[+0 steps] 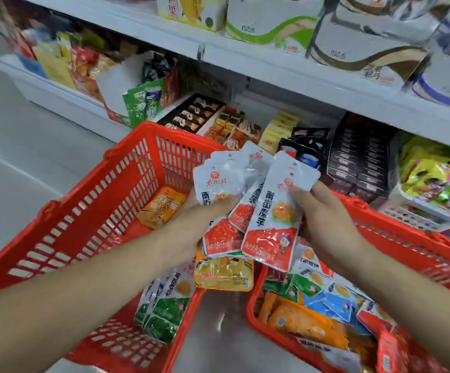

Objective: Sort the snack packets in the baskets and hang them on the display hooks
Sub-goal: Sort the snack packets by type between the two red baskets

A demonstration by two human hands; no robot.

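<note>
Both my hands hold a fanned stack of white-and-red snack packets (269, 211) above two red baskets. My left hand (191, 224) grips the stack from the left, with a yellow-orange packet (224, 274) under it. My right hand (323, 214) pinches the front packet's right edge near its hang hole. The left red basket (89, 211) holds green packets (164, 305) and an orange packet (162, 207). The right red basket (407, 238) is full of mixed green, blue, orange and red packets (323, 305). No display hooks are in view.
White shop shelves (286, 68) run across the back, stocked with boxed snacks, dark boxes (358, 162) and colourful bags (436, 181). Grey floor (16, 157) lies to the left of the baskets. A strip of floor shows between the two baskets.
</note>
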